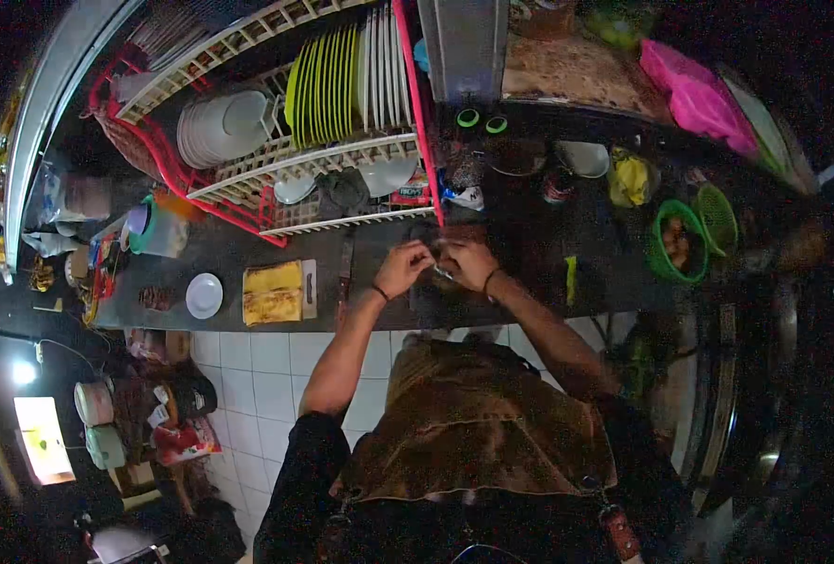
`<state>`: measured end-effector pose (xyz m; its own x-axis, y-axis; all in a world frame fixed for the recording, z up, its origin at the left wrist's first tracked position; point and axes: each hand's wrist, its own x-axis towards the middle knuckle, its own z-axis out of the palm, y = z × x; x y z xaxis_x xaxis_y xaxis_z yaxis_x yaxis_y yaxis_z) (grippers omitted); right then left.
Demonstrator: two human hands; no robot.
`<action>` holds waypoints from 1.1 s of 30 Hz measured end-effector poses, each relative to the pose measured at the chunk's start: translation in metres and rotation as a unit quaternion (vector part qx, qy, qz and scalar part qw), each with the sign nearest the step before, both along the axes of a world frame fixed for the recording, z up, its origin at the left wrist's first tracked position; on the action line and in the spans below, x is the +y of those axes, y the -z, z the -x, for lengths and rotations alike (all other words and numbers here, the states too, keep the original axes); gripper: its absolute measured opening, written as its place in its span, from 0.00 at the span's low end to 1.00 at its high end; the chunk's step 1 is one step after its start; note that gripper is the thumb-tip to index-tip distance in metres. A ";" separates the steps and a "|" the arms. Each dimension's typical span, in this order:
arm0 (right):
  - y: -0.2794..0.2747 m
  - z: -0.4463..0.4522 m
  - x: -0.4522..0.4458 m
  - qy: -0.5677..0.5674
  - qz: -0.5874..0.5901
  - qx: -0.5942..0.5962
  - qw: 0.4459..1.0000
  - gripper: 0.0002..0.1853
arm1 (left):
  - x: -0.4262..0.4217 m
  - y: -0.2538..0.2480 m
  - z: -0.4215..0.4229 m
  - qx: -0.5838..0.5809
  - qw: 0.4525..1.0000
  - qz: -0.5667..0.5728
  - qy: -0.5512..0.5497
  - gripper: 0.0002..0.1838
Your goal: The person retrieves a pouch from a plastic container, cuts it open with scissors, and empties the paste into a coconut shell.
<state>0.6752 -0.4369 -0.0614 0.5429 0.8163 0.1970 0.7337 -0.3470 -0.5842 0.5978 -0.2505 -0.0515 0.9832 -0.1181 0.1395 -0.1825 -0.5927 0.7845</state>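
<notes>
Both hands meet over the dark counter, in front of the dish rack. My left hand (pixel 405 270) has its fingers drawn together on something small I cannot make out. Close beside it, my right hand (pixel 467 264) is also closed, with a small pale item at its fingertips, too blurred to name. Left of the hands a knife (pixel 345 268) lies on the counter. Farther left, a yellow and brown slab of food (pixel 272 292) rests on a white cutting board (pixel 310 289), with a small white plate (pixel 204 296) beside it.
A red and white rack (pixel 342 143) holds green and white plates behind the hands. On the right stand a green basket (pixel 677 242) of food and a yellow bag (pixel 629 180). A yellow-green strip (pixel 571 280) lies near the counter's front edge. A pink bag (pixel 699 94) is farther back.
</notes>
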 end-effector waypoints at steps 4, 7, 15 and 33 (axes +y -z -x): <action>-0.018 0.011 -0.021 0.008 -0.039 -0.022 0.999 0.08 | 0.000 -0.007 0.005 0.032 0.999 -0.011 -0.021 0.06; -0.002 0.006 -0.039 0.042 0.004 0.053 0.998 0.08 | 0.003 0.005 0.004 0.014 0.999 0.039 -0.023 0.06; 0.049 -0.002 -0.081 0.126 0.125 0.059 0.982 0.16 | 0.001 0.019 0.006 0.001 0.999 0.022 -0.036 0.07; 0.031 0.011 -0.065 0.136 -0.122 0.097 0.978 0.12 | -0.071 0.028 0.024 0.052 0.966 0.177 -0.182 0.46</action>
<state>0.6639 -0.5015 -0.0929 0.7805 0.5778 0.2388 0.5000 -0.3475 -0.7933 0.5740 -0.3214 -0.0795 0.9616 0.2744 0.0055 0.0785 -0.2941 0.9525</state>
